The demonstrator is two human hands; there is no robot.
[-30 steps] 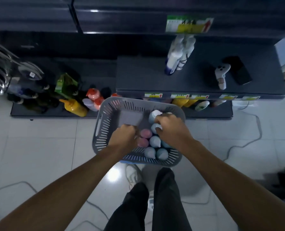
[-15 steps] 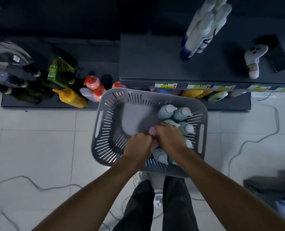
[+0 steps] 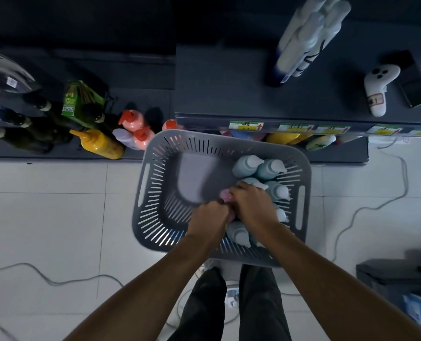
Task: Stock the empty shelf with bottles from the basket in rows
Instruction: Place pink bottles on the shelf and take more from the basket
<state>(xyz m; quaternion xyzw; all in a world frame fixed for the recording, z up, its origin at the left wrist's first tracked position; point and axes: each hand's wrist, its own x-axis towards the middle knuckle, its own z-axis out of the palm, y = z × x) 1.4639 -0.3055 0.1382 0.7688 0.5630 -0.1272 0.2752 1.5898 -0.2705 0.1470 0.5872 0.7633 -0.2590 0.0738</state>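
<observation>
Grey slatted basket [image 3: 155,188] holds upright teal bottles [image 3: 246,166] along its right side (pink bottles [image 3: 225,194] mostly hidden), before the dark shelf [image 3: 217,89].

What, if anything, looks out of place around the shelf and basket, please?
Two things do. A white game controller and a dark phone lie at the right end of the shelf, beyond the white bottles; neither looks like stock. Loose cables also trail across the floor beside the basket.

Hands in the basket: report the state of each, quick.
Left hand: closed, gripping a pink bottle, mostly hidden.
Right hand: fingers curled among the bottles; what it holds cannot be told.
</observation>
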